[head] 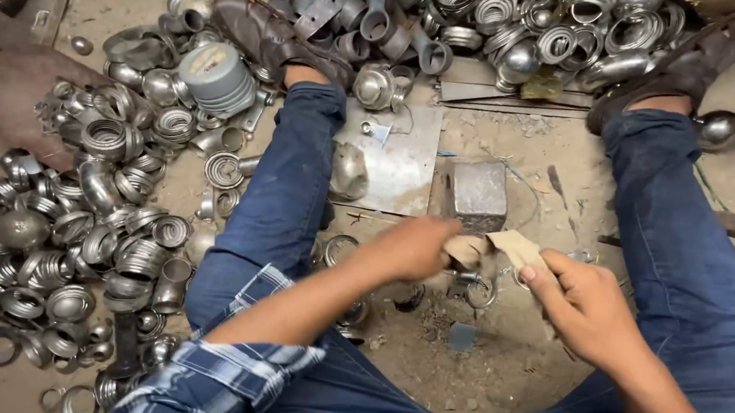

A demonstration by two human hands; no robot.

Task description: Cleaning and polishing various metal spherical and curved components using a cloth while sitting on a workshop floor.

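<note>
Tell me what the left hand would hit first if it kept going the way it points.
The left hand points right, toward the tan scrap of paper or cloth it already grips; beyond that, probably the right hand, though depth is unclear.

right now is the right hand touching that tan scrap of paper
Touching. The head view shows the right hand with its thumb and fingers pinching one end of the tan paper scrap; no gap shows.

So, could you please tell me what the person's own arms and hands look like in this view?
Both hands are bare, with no gloves, rings or watch visible. The left hand comes from an arm whose blue, white and dark plaid sleeve is rolled up above the elbow. The right hand comes from a forearm that is bare as far as the frame shows.
</note>
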